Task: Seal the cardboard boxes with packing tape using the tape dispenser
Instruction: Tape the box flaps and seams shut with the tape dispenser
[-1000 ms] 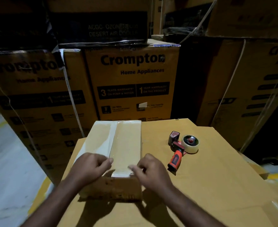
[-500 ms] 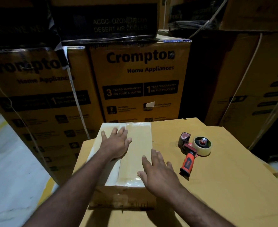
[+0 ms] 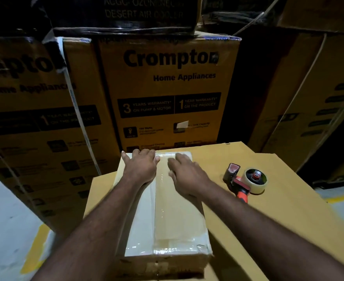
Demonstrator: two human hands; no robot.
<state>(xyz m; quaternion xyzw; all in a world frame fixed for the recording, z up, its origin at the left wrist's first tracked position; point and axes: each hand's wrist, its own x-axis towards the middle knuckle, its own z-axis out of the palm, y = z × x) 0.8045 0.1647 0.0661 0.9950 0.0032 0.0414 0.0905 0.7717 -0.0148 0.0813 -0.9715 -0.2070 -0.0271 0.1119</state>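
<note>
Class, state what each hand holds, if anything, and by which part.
Nothing held: left hand and right hand lie flat on the taped box top.

Straight ahead of you, beyond the bench's far edge, the yellow carton (image 3: 167, 88) reads "Crompton Home Appliances", "3 YEARS WARRANTY ON PUMP & MOTOR" and "1 YEAR WARRANTY ON THE PRODUCT". The dark carton (image 3: 126, 15) on top of it reads "DESERT AIR COOLER". The left carton (image 3: 25, 78) shows "Home Appliances".
</note>
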